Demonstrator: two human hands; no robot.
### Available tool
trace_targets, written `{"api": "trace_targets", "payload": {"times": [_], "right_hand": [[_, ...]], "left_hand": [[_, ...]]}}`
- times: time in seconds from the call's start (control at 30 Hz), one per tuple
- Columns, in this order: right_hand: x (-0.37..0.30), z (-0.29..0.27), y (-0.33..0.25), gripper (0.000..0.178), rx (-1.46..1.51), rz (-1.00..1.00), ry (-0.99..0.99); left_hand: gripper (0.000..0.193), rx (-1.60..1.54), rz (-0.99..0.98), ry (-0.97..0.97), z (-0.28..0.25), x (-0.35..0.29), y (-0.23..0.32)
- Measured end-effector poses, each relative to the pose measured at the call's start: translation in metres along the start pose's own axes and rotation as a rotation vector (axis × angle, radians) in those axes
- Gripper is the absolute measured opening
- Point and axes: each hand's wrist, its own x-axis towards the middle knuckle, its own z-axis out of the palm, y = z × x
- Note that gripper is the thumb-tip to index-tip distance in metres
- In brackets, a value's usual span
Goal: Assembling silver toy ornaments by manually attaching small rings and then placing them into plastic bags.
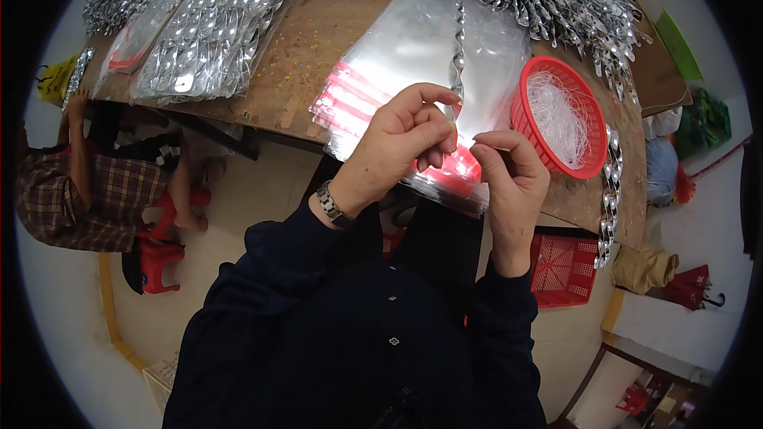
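My left hand [397, 139], a metal watch on its wrist, is closed in a pinch at the lower end of a twisted silver strip [458, 52]. The strip runs away from me over a stack of clear plastic bags [413, 40] with red-and-white ends. Close by on the right, my right hand [515, 175] has thumb and forefinger pressed together. Whatever lies between those fingertips is too small to make out. Beside that hand stands a red plastic basket [522, 123] holding fine clear threads [556, 111].
Silver twisted strips [548, 0] are heaped along the table's [298, 48] far side, with bagged ones [214, 32] at left. More strips [610, 191] hang over the right edge. A red crate [560, 274] sits below. Another person [87, 191] sits at left.
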Motion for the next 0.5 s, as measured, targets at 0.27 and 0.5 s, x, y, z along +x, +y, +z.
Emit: {"api": "trace_targets", "payload": {"times": [0.27,0.5], "right_hand": [[0.000,0.009,0.002,0.008,0.103,0.027,-0.006],[0.001,0.005,0.006,0.004,-0.028,-0.012,-0.006]], "left_hand": [[0.026,0.025,0.022,-0.040,0.006,-0.002,0.002],[0.022,0.075,0.017,-0.051,0.004,-0.003,-0.006]]}}
